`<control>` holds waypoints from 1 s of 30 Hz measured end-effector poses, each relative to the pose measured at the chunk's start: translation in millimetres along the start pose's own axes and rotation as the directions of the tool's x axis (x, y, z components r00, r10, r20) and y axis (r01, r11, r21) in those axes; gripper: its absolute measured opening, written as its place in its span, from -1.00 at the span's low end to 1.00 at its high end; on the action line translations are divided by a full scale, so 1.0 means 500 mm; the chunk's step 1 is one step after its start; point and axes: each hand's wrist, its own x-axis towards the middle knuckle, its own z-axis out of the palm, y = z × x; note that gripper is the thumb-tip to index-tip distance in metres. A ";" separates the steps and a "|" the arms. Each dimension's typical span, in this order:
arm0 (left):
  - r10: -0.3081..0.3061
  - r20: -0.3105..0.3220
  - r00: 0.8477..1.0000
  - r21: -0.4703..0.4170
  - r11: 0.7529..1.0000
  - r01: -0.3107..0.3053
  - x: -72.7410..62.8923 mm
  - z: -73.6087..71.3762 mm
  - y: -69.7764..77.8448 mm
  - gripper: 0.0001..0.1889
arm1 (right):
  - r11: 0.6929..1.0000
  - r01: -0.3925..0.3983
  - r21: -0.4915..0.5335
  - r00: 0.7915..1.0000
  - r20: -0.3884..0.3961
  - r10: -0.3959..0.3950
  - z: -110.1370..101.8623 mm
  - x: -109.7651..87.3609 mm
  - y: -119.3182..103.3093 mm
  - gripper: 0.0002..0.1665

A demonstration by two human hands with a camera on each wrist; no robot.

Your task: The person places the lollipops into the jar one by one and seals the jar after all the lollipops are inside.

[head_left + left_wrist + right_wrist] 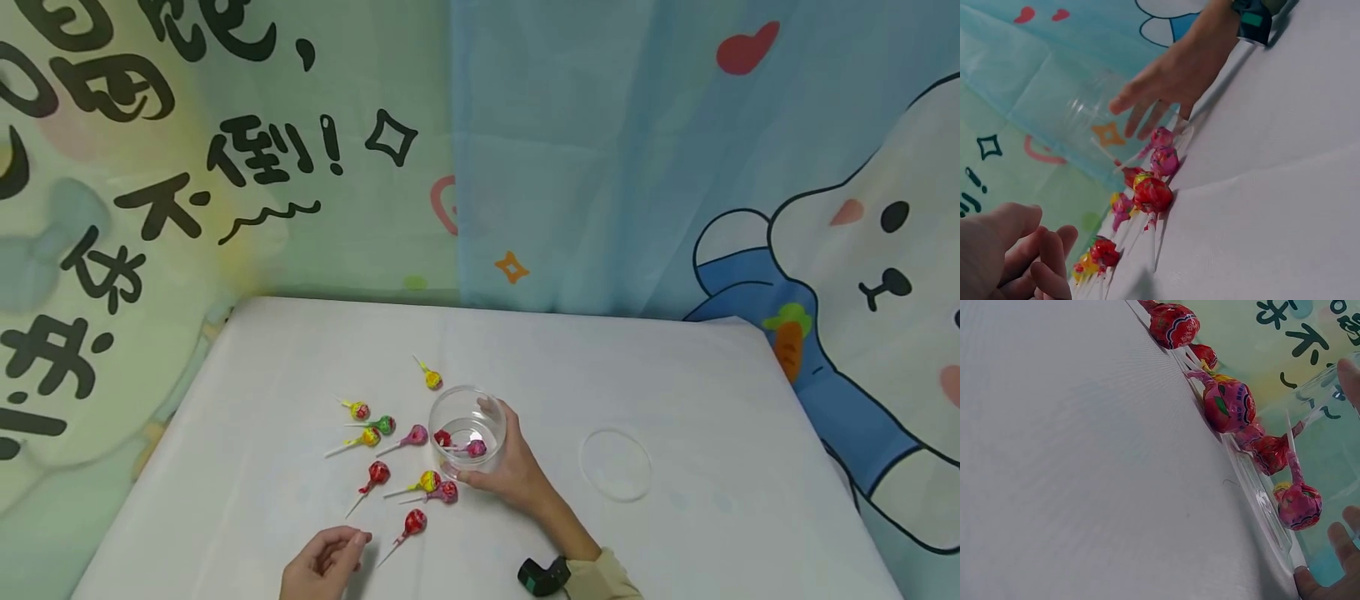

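My right hand [510, 462] grips a clear round jar [489, 414] from its right side, thumb at the near side and fingers behind. Inside the jar lie a red lollipop [1270, 454] and a pink lollipop [1300, 506]. My left hand [324, 563] is near the table's front, fingers loosely curled, with nothing visible in it. Just right of it lies a red lollipop [415, 522]. Another red lollipop [378, 473] lies beyond the left hand. Beside the jar's near left are a yellow lollipop [429, 481] and a pink lollipop [447, 492].
Left of the jar lie a purple-pink lollipop [417, 435], a green lollipop [386, 425] and yellow ones; one yellow lollipop [432, 380] is behind. A clear round lid [643, 467] rests right on the white table [720, 400]. A printed curtain [570, 167] hangs behind.
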 end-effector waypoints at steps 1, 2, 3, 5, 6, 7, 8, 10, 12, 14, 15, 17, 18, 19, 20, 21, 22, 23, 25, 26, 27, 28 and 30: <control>0.000 -0.003 1.000 0.012 1.000 0.000 -0.002 0.000 -0.002 -0.81 | 1.000 -0.004 0.002 1.000 -0.001 0.004 -0.002 0.000 -0.001 0.31; -0.004 -0.003 1.000 0.025 1.000 0.004 -0.004 0.000 -0.004 -0.79 | 1.000 -0.006 0.005 1.000 0.001 0.006 -0.003 0.000 -0.001 0.32; -0.009 -0.003 1.000 0.037 0.999 0.009 -0.006 0.001 -0.006 -0.78 | 1.000 -0.008 0.012 1.000 0.001 0.008 -0.004 0.000 -0.001 0.32; -0.021 0.000 1.000 0.050 0.999 0.021 -0.010 0.002 -0.008 -0.77 | 1.000 -0.010 0.019 1.000 0.004 0.010 -0.005 0.000 -0.003 0.32; -0.024 0.003 1.000 0.054 0.998 0.024 -0.012 0.004 -0.009 -0.76 | 1.000 -0.010 0.020 1.000 0.007 0.010 -0.005 0.000 -0.003 0.31; -0.025 0.004 1.000 0.054 0.998 0.025 -0.013 0.006 -0.010 -0.76 | 1.000 -0.010 0.021 1.000 0.008 0.010 -0.005 0.000 -0.003 0.31; -0.025 0.006 1.000 0.050 0.998 0.025 -0.015 0.008 -0.011 -0.76 | 1.000 -0.008 0.021 1.000 0.007 0.007 -0.005 0.000 -0.003 0.31; -0.023 0.009 1.000 0.044 0.999 0.023 -0.017 0.013 -0.013 -0.76 | 1.000 -0.004 0.021 1.000 0.005 0.004 -0.004 0.001 -0.002 0.30; -0.021 0.008 1.000 0.046 0.999 0.021 -0.018 0.016 -0.014 -0.76 | 1.000 -0.005 0.019 1.000 0.008 0.005 -0.004 0.000 -0.003 0.30; -0.021 0.009 1.000 0.050 0.999 0.020 -0.019 0.018 -0.016 -0.76 | 1.000 -0.010 0.018 1.000 0.009 0.010 -0.003 0.000 -0.003 0.30; -0.021 0.010 1.000 0.053 0.998 0.021 -0.019 0.018 -0.016 -0.76 | 1.000 -0.013 0.015 1.000 0.009 0.013 -0.003 0.000 -0.004 0.29; -0.020 0.012 1.000 0.052 0.998 0.020 -0.019 0.019 -0.018 -0.77 | 1.000 -0.014 0.012 1.000 0.009 0.014 -0.004 -0.001 -0.005 0.29; -0.019 0.012 1.000 0.052 0.998 0.018 -0.019 0.020 -0.018 -0.77 | 1.000 -0.013 0.011 1.000 0.008 0.013 -0.004 -0.002 -0.005 0.29; -0.017 0.012 1.000 0.050 0.999 0.017 -0.020 0.021 -0.018 -0.77 | 1.000 -0.013 0.010 1.000 0.007 0.013 -0.004 -0.002 -0.005 0.29; -0.016 0.008 1.000 0.049 0.999 0.015 -0.020 0.022 -0.019 -0.78 | 1.000 -0.012 0.011 1.000 0.007 0.012 -0.005 -0.002 -0.005 0.29; -0.012 0.004 1.000 0.053 0.999 0.012 -0.020 0.023 -0.019 -0.78 | 1.000 -0.010 0.009 1.000 0.007 0.010 -0.005 -0.003 -0.004 0.29; -0.010 -0.001 1.000 0.057 0.998 0.010 -0.021 0.025 -0.019 -0.80 | 1.000 -0.010 0.008 1.000 0.008 0.010 -0.005 -0.003 -0.004 0.29; -0.008 -0.008 1.000 0.062 0.998 0.008 -0.021 0.027 -0.019 -0.81 | 1.000 -0.009 0.009 1.000 0.008 0.009 -0.004 -0.003 -0.004 0.29; 0.009 -0.013 1.000 0.080 0.997 -0.008 -0.021 0.030 -0.019 -0.81 | 1.000 -0.008 0.008 1.000 0.008 0.008 -0.004 -0.002 -0.003 0.29; 0.023 -0.009 1.000 0.106 0.994 -0.022 -0.022 0.030 -0.018 -0.81 | 1.000 -0.005 0.007 1.000 0.009 0.005 -0.004 -0.002 -0.003 0.29; 0.047 -0.004 0.999 0.140 0.989 -0.046 -0.023 0.031 -0.016 -0.81 | 1.000 -0.003 0.007 1.000 0.008 0.003 -0.004 -0.002 -0.004 0.28; 0.086 0.001 0.996 0.182 0.980 -0.085 -0.024 0.033 -0.013 -0.81 | 1.000 -0.001 0.007 1.000 0.008 0.000 -0.004 -0.002 -0.004 0.28; 0.180 0.027 0.983 0.286 0.941 -0.180 -0.025 0.034 -0.010 -0.79 | 1.000 0.003 0.010 1.000 0.009 -0.003 -0.004 -0.002 -0.006 0.28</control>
